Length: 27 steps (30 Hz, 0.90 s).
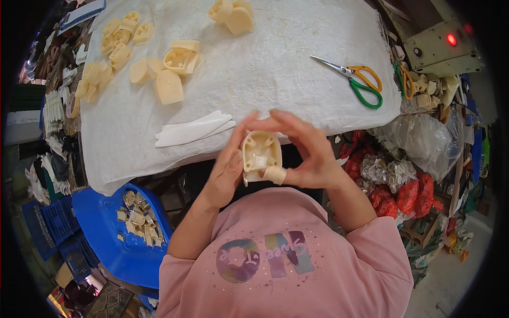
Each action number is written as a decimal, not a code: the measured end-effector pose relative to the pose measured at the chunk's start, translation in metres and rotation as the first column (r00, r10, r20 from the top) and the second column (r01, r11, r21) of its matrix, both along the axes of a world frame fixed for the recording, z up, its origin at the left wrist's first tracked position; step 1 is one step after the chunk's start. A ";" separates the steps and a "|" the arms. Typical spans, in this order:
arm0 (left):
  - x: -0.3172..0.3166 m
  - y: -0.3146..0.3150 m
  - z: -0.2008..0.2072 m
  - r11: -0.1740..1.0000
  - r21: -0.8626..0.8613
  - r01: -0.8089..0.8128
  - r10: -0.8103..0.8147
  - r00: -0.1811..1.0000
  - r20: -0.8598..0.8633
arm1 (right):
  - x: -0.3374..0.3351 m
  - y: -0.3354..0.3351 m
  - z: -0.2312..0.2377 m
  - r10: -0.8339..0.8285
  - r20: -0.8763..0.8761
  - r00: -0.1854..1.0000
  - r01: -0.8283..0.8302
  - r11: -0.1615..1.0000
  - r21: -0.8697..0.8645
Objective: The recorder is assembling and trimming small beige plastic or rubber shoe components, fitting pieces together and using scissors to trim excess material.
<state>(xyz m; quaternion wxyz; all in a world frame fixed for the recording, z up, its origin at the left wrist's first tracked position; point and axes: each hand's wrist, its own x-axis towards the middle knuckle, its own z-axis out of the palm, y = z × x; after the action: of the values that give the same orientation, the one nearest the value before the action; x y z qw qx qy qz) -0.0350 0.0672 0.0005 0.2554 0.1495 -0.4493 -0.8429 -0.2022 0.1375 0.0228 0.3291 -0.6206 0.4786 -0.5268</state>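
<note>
Above my lap, just off the table's near edge, a cream plastic shell [261,152] is held with its hollow side up, showing round posts in its corners. My left hand [229,168] closes along its left side. From the right, my right hand [312,151] curves around it, the thumb, in a beige wrap [274,175], pressed to its lower right edge. The fingertips of both hands arch over the far end and look slightly blurred. Nearest on the table are flat white strips [193,130], lying in an overlapping pile.
A white woven cloth [275,63] covers the table. Cream plastic parts [169,87] lie in groups at its far left and far middle. Scissors [352,77] with green and orange handles rest at right. A blue chair [101,228] holding small parts stands at left; red bags [408,199] are at right.
</note>
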 end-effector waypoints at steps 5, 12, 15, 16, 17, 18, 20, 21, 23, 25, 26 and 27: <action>-0.007 0.009 0.014 0.974 0.223 -0.030 0.029 1.000 0.006 | 0.012 -0.001 -0.010 -0.050 -0.019 0.999 0.048 0.997 -0.065; -0.010 0.011 0.016 0.962 0.217 -0.167 0.157 0.986 0.062 | 0.018 -0.009 -0.023 -0.096 0.128 0.987 0.106 0.991 -0.075; -0.008 0.008 0.022 0.915 0.384 -0.126 0.133 0.991 0.008 | 0.018 -0.008 -0.025 -0.094 0.172 0.981 0.110 0.990 -0.085; -0.008 0.008 0.021 0.914 0.385 -0.126 0.133 0.991 0.008 | 0.018 -0.008 -0.024 -0.090 0.150 0.985 0.105 0.990 -0.093; -0.009 0.009 0.018 0.934 0.319 -0.161 0.150 0.987 0.059 | 0.018 -0.007 -0.025 -0.090 0.151 0.985 0.104 0.990 -0.093; -0.009 0.010 0.016 0.949 0.248 -0.195 0.172 0.979 0.111 | 0.020 -0.007 -0.026 -0.097 0.115 0.989 0.108 0.991 -0.085; -0.007 0.014 0.009 0.954 0.208 -0.216 0.196 0.974 0.112 | 0.023 -0.007 -0.026 -0.103 0.082 0.991 0.110 0.991 -0.079; -0.006 0.015 0.007 0.958 0.170 -0.233 0.217 0.970 0.109 | 0.024 -0.007 -0.026 -0.094 0.139 0.986 0.100 0.994 -0.036; -0.007 0.016 0.008 0.963 0.145 -0.228 0.212 0.970 0.118 | 0.025 -0.007 -0.026 -0.087 0.196 0.977 0.088 0.996 0.006; -0.011 0.019 0.009 0.969 0.118 -0.217 0.203 0.972 0.122 | 0.021 -0.007 -0.024 -0.055 0.190 0.980 0.046 0.998 0.048; -0.014 0.022 0.009 0.970 0.057 -0.238 0.228 0.964 0.138 | 0.021 -0.008 -0.023 -0.057 0.188 0.980 0.050 0.998 0.046; -0.016 0.023 0.010 0.967 -0.004 -0.255 0.252 0.955 0.153 | 0.020 -0.008 -0.022 -0.069 0.201 0.977 0.062 0.997 0.041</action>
<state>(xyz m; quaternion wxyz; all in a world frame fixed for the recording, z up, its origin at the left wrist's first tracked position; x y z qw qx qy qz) -0.0511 0.0906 0.0104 0.3250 0.2718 -0.4379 -0.7929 -0.1822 0.1298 0.0009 0.3692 -0.5418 0.4718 -0.5895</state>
